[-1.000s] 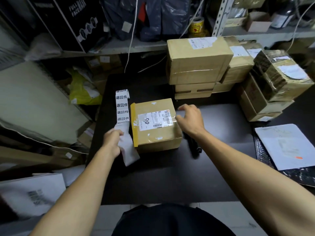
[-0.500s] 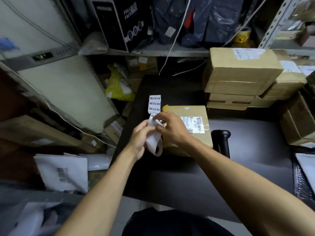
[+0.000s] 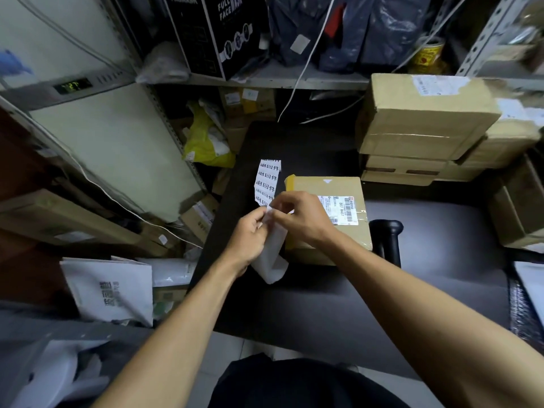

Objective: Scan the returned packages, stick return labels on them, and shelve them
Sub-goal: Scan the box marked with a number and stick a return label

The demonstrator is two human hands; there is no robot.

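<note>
A black table stands in a cramped storeroom, with grey metal shelving running behind it and clutter piled on the floor to the left. On the table lies one small cardboard package, flat, its shipping label facing up, and just left of it one strip of return labels printed in black characters. Both hands meet over the strip's near end: the left hand holds the strip with fingers curled round the backing paper, which curls loose below the palm, and the right hand pinches a label at the strip's edge between thumb and fingertips, partly covering the package. One black handheld scanner lies just right of the package. At the table's back right at least three larger cardboard boxes are stacked. On the shelf above stand one black face-mask carton, dark plastic bags and one yellow tape roll. One yellow bag sits under the shelf.
</note>
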